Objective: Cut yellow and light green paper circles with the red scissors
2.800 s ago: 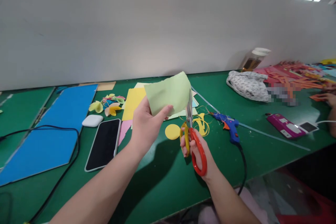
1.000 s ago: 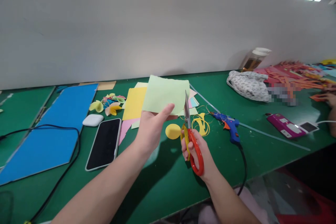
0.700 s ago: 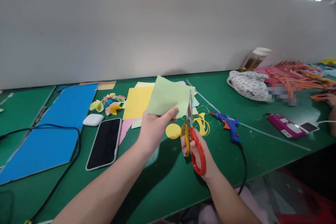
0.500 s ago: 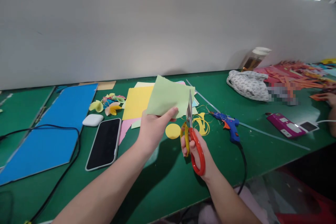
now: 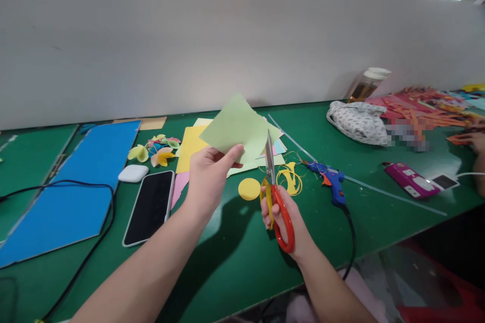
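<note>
A sheet of green paper [image 5: 238,128] is held up above the table [image 5: 235,267] by the left hand [image 5: 207,176], pinched near its lower edge between the thumb and the fingers. The sheet is tilted, with one corner pointed upward. The scissors [image 5: 270,176] are gripped by the right hand [image 5: 297,222], which is closed around the red and yellow handles. The blades are pointed up and away, nearly together, beside the right edge of the sheet; whether the paper is touched by them cannot be told.

Behind the sheet, a pile of coloured paper [image 5: 191,144] is partly hidden. A yellow paper circle [image 5: 249,189] is seen flat on the table, just left of the handles, and yellow paper scraps [image 5: 290,181] are scattered on their other side. Farther right, a blue glue gun [image 5: 329,181] is laid on its side. To the left of the pile, paper flowers [image 5: 161,154] are grouped near a white case [image 5: 133,173] and a phone [image 5: 149,207].
</note>
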A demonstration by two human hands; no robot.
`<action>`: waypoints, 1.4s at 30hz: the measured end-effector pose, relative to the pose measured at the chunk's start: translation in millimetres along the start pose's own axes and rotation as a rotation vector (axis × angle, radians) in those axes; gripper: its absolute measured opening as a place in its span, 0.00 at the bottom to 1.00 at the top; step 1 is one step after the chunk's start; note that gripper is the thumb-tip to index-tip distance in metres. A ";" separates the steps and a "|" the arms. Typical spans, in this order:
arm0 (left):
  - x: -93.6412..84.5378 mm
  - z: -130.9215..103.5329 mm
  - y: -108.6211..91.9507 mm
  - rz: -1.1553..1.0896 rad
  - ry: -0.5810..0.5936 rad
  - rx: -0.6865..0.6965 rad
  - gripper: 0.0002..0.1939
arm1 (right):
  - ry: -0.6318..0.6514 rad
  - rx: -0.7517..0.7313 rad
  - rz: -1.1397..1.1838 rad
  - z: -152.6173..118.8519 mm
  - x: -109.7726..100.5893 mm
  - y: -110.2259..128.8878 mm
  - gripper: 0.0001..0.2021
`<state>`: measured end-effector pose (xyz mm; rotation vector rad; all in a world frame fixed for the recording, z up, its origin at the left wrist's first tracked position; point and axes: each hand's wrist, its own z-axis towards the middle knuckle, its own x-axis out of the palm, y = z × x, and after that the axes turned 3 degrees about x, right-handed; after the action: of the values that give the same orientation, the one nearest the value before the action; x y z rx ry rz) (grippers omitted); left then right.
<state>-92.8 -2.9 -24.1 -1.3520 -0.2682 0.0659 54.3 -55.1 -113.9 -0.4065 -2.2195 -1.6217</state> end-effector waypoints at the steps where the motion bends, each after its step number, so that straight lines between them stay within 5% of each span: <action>1: -0.4 0.4 -0.3 0.008 0.008 -0.011 0.12 | 0.003 -0.027 -0.012 -2.9 1.1 1.8 0.35; 6: -3.6 2.0 1.1 0.090 0.107 -0.068 0.14 | -0.002 -0.128 -0.086 -11.5 2.2 9.5 0.33; 16: -5.0 3.6 -6.0 0.063 0.113 -0.080 0.13 | -0.050 0.071 -0.001 7.8 -4.3 5.3 0.30; 24: -1.4 2.3 -2.5 -0.007 0.111 -0.072 0.17 | -0.007 0.080 -0.023 -0.9 2.0 7.3 0.25; 31: 2.8 0.2 0.9 0.029 0.169 -0.092 0.17 | 0.015 -0.023 -0.102 -5.3 4.0 7.1 0.37; 42: -0.5 -0.6 -5.1 0.177 0.189 0.012 0.14 | 0.019 -0.068 -0.146 -1.7 -0.3 2.2 0.34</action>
<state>-93.7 -4.8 -19.3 -1.3575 0.0107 0.0869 55.8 -56.1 -111.6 -0.2501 -2.2307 -1.7714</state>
